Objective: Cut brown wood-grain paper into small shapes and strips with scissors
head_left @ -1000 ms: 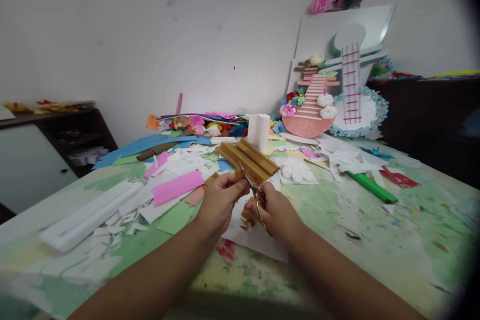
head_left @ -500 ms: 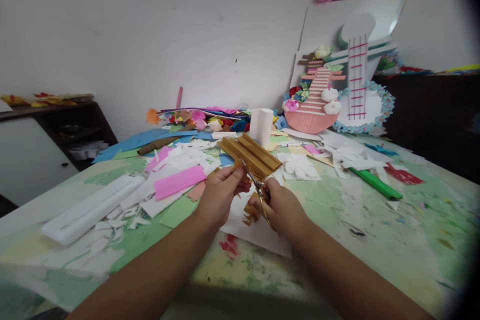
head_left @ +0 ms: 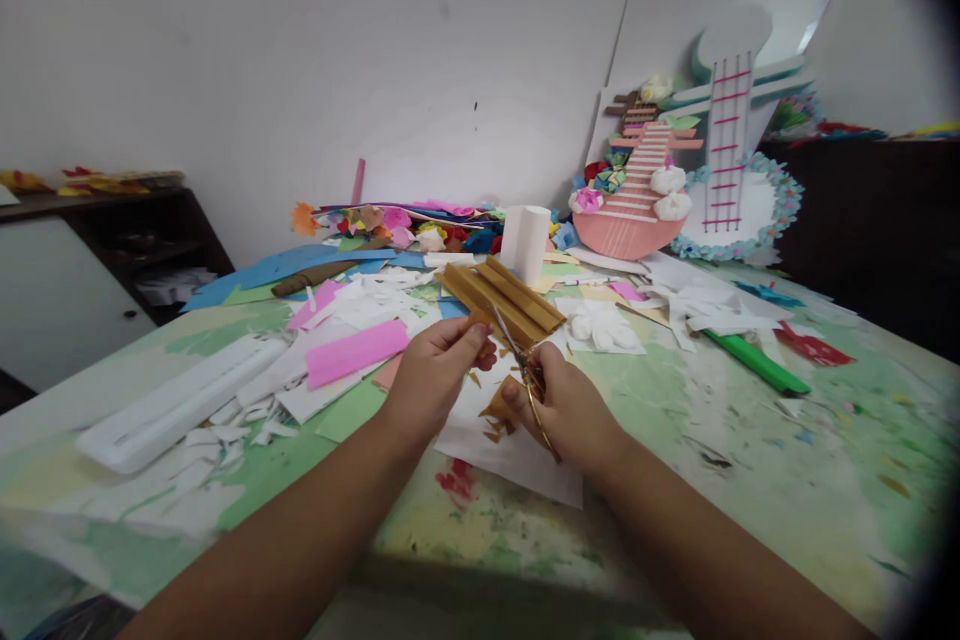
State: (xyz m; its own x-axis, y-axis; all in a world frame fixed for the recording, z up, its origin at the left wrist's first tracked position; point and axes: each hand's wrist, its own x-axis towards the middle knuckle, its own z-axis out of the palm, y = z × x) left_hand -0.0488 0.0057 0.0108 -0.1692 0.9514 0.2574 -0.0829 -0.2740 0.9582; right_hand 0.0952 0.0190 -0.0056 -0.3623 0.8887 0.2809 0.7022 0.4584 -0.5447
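— Brown crepe paper strip (head_left: 480, 322) pinched in left hand (head_left: 431, 375), above white sheet (head_left: 517, 460) on surface (head_left: 750, 480)?
— Yes; gold-handled scissors (head_left: 525, 375) gripped in right hand (head_left: 562, 410). Best kept taut, snipped shallow, fingertips clear.

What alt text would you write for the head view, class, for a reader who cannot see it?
A right hand works scissors into a small brown paper piece pinched by the left hand. Brown paper strips, a pink sheet and white scraps litter the paint-stained table.
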